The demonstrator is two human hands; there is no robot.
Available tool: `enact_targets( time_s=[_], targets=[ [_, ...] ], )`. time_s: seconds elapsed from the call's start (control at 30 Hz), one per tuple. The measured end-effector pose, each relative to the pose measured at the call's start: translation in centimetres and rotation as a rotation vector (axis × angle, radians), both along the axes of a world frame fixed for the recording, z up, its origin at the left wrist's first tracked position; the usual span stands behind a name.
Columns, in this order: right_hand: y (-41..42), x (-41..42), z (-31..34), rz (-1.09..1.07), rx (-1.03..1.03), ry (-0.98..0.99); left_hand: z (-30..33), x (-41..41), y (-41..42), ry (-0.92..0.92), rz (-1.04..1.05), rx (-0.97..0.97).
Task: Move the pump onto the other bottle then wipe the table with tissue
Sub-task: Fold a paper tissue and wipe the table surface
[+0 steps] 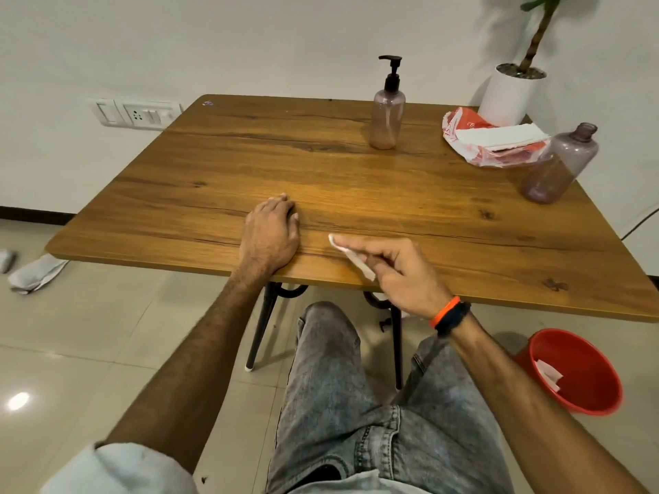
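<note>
The right hand (399,276) pinches a folded tissue (351,256) at the table's (214,165) near edge. The left hand (271,233) rests there too, loosely curled and empty. The pump (391,71) sits on the bottle (387,119) by the far edge; the open bottle (558,165) stands at the right edge.

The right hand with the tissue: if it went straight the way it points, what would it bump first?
Probably the left hand, resting on the brown wooden table. The right hand, pinching a folded white tissue, points towards it; height is unclear.
</note>
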State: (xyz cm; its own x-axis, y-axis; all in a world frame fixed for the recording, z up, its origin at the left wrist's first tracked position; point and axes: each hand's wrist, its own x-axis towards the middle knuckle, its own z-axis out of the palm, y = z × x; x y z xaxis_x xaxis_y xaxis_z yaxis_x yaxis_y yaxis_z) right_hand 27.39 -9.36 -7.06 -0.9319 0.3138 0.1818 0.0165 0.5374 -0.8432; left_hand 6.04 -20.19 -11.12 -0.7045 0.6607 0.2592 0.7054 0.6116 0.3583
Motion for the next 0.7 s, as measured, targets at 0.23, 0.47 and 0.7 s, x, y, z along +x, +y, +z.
enact_targets(
  time_s=[0.23,0.47,0.7],
  targets=[
    [0.0,-4.0,-1.0,0.081,0.516,-0.202,0.0,0.1,-0.1,-0.003,0.000,0.005],
    [-1.8,-1.3,-1.6,0.323,0.641,-0.170,-0.1,0.1,-0.1,0.004,-0.001,0.015],
    [0.7,0.7,0.0,0.141,-0.078,-0.024,0.0,0.1,-0.1,-0.008,-0.007,0.014]
  ],
)
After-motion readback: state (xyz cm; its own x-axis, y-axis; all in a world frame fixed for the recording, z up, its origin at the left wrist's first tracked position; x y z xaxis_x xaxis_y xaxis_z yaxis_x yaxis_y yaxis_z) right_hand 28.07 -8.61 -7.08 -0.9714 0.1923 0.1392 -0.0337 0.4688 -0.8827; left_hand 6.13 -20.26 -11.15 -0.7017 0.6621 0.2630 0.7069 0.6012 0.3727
